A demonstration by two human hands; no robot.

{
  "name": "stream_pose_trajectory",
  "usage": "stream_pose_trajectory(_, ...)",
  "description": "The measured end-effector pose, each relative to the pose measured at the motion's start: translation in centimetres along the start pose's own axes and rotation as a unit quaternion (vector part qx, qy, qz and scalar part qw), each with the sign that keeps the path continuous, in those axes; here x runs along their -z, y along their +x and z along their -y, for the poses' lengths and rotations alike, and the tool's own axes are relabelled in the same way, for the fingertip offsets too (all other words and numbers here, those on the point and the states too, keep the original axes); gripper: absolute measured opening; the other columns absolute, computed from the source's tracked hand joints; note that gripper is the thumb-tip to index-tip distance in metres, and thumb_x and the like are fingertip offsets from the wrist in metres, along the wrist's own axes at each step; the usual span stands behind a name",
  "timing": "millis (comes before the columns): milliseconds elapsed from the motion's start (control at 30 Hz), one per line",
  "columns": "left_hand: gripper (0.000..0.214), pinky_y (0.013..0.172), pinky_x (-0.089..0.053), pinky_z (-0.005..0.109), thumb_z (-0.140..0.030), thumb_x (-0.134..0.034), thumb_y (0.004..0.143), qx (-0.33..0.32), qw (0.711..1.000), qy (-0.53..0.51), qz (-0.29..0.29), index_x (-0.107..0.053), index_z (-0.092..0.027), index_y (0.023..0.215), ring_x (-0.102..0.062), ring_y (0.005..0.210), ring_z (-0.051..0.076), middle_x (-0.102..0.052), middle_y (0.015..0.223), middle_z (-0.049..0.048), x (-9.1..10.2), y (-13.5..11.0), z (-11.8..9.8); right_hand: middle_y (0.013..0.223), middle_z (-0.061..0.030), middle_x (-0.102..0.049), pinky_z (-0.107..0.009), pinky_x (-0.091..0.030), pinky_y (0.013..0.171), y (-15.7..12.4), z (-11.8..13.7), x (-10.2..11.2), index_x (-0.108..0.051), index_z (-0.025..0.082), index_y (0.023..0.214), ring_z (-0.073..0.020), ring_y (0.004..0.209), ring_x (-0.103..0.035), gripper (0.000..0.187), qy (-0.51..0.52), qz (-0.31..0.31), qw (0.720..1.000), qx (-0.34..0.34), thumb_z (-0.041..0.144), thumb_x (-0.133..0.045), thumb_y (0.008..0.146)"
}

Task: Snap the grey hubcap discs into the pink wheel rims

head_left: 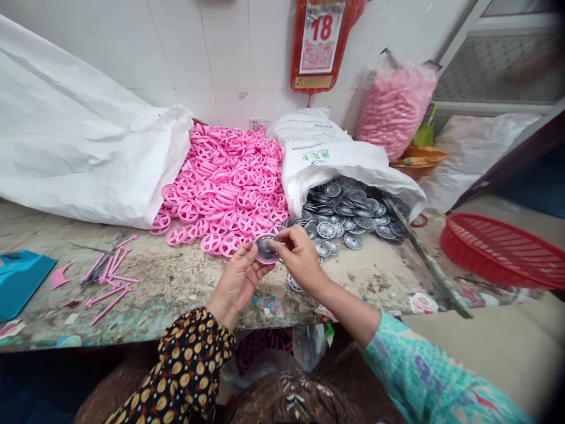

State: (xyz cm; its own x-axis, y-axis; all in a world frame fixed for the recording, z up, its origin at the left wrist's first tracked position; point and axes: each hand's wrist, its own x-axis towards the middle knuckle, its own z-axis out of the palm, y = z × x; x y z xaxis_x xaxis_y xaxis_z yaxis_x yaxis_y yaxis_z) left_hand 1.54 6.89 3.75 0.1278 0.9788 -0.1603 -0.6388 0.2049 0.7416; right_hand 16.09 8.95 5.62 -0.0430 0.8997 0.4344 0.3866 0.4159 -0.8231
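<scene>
Two bare hands up front, both on one small round silver disc [267, 248] with a pinkish centre, held just above the bench edge. Left hand [236, 282] cradles it from below and behind, left fingers [242, 254] curled and closed on the rim. Right hand [302, 253] comes in from the other side, right fingertips [282, 235] pinching the upper rim, thumb and forefinger nearly together - firm grip, both hands.

Disc sits right in front of where two heaps meet: pink plastic wheels [225, 188] spilling from a white woven sack [88, 135], and silver spoked discs [346, 212] spilling from a second white sack [348, 176]. Worn, stained workbench [176, 288] under it all.

Left on the bench: loose pink plastic rods [108, 271] and a blue plastic piece [17, 282]. Right: long metal bar [424, 259] lying slanted, red plastic basket [498, 250] beyond it. Wall behind: tear-off calendar [318, 44] showing 18, and a clear bag of pink parts [395, 106] - contents too packed to count.
</scene>
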Motion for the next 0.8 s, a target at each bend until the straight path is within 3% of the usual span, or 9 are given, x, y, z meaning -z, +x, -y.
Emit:
stream_pose_trajectory(100,0.029,0.074,-0.052,0.028,-0.023,-0.073,0.069,-0.015,1.0,0.016,-0.011,-0.059,-0.019,0.094,-0.063,0.078,0.011,-0.066,0.094,0.0002,-0.9,-1.4,-0.4,0.097,-0.0067,-0.056,-0.029,-0.044,0.074,-1.0,1.2,0.3,-0.058,0.019,0.099,-0.0172,0.084,-0.053,0.026,-0.027,0.007,1.0,0.014,0.035,-0.063,0.079)
stream_pose_trajectory(167,0.03,0.071,-0.053,0.028,-0.022,-0.074,0.067,-0.022,0.999,0.034,-0.022,-0.059,-0.019,0.092,-0.063,0.075,0.011,-0.067,0.09,-0.001,-1.1,-2.2,-0.6,0.1,-0.0063,-0.059,-0.029,-0.044,0.075,-1.4,1.8,1.0,-0.054,0.02,0.11,-0.0174,0.086,-0.055,0.034,-0.005,0.057,0.998,0.002,0.033,-0.062,0.08)
stream_pose_trajectory(233,0.031,0.067,-0.054,0.027,-0.021,-0.076,0.064,-0.028,0.998,0.054,-0.035,-0.058,-0.019,0.089,-0.063,0.072,0.012,-0.067,0.085,-0.0019,-1.3,-2.8,-0.7,0.097,-0.0038,-0.062,-0.029,-0.044,0.077,-1.8,2.3,1.6,-0.056,0.021,0.11,-0.0169,0.086,-0.056,0.028,0.026,0.136,0.99,-0.006,0.029,-0.058,0.083)
stream_pose_trajectory(300,0.032,0.062,-0.053,0.026,-0.02,-0.078,0.061,-0.034,0.995,0.08,-0.044,-0.057,-0.018,0.085,-0.063,0.068,0.012,-0.067,0.079,-0.0022,-1.4,-3.4,-0.6,0.091,-0.0018,-0.064,-0.029,-0.043,0.077,-2.3,2.6,1.9,-0.06,0.021,0.101,-0.0162,0.084,-0.057,0.019,0.063,0.177,0.982,-0.021,0.025,-0.056,0.083)
stream_pose_trajectory(433,0.03,0.055,-0.052,0.023,-0.023,-0.079,0.058,-0.026,0.992,0.116,-0.05,-0.057,-0.016,0.078,-0.061,0.061,0.012,-0.066,0.072,-0.0017,-1.0,-4.2,0.1,0.077,0.0006,-0.061,-0.026,-0.043,0.068,-3.8,2.3,1.3,-0.06,0.019,0.089,-0.0144,0.073,-0.056,0.014,0.169,0.152,0.968,-0.108,0.023,-0.06,0.076)
stream_pose_trajectory(533,0.03,0.051,-0.051,0.023,-0.025,-0.079,0.059,0.02,0.988,0.148,-0.038,-0.057,-0.015,0.077,-0.06,0.056,0.012,-0.066,0.067,-0.0007,-0.3,-4.7,0.3,0.068,0.0032,-0.054,-0.023,-0.039,0.06,-4.5,1.7,1.2,-0.057,0.018,0.086,-0.012,0.063,-0.05,0.016,0.209,0.183,0.948,-0.153,0.026,-0.063,0.073)
stream_pose_trajectory(633,0.029,0.054,-0.052,0.024,-0.027,-0.077,0.063,0.041,0.985,0.17,-0.011,-0.059,-0.015,0.082,-0.062,0.061,0.013,-0.068,0.073,0.0015,-0.2,-5.0,-0.1,0.067,0.0036,-0.052,-0.023,-0.037,0.058,-4.5,1.6,1.6,-0.057,0.019,0.09,-0.0114,0.062,-0.047,0.018,0.167,0.22,0.952,-0.133,0.028,-0.062,0.076)
stream_pose_trajectory(800,0.029,0.058,-0.052,0.026,-0.031,-0.074,0.066,0.049,0.982,0.184,-0.015,-0.061,-0.016,0.087,-0.062,0.067,0.014,-0.066,0.079,0.0021,0.3,-5.9,0.3,0.079,0.0012,-0.058,-0.025,-0.039,0.066,-6.2,1.6,1.4,-0.056,0.02,0.096,-0.0132,0.072,-0.052,0.015,0.071,0.21,0.971,-0.086,0.027,-0.056,0.083)
